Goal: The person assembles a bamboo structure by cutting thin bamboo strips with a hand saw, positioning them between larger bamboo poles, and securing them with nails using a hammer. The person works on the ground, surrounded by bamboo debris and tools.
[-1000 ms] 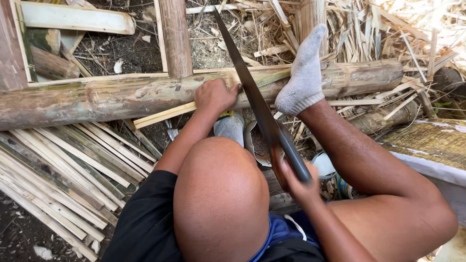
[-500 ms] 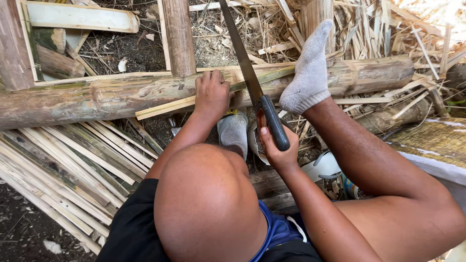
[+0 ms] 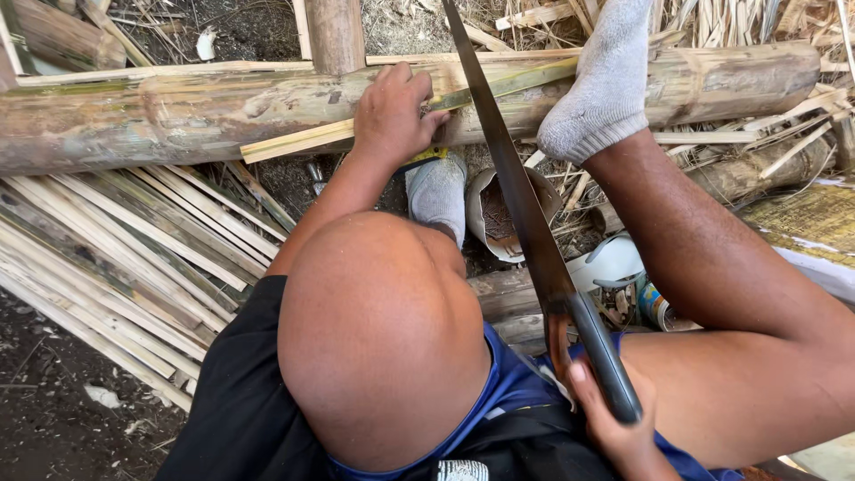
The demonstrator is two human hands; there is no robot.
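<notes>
We see bright daylight w/ soft shadows under the long pale bamboo log. Glare above its right end, top-right corner washed out. Wide-angle bending at edges; focus mostly sharp.

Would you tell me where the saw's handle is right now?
In the head view, the dark handle sits lower right, gripped by the right hand, beside the bent right knee.

The log is brown and tan with grey patches. The strip is pale yellow with a green edge. The saw has a dark grey blade (its handle is black). The sock is light grey. The slats are cream.
</notes>
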